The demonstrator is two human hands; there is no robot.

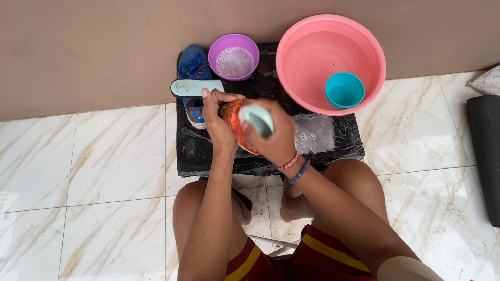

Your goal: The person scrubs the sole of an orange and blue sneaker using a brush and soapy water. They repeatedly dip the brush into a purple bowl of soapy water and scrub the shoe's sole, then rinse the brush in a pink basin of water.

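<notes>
My left hand [214, 118] grips an orange shoe [233, 118] from its left side, holding it over a black plastic-covered stand [208, 151]. My right hand [275, 139] is wrapped around a pale green brush [258, 118] whose head presses on the shoe. Soap foam [314, 134] lies on the stand just right of my right hand. A blue shoe [193, 65] rests at the stand's back left, with a pale green insole [194, 87] lying across it.
A purple bowl [234, 56] of sudsy water stands at the back of the stand. A large pink basin [330, 61] holds a teal cup [344, 90]. A brown wall runs behind. A dark rolled mat [484, 156] lies right, on the marble floor.
</notes>
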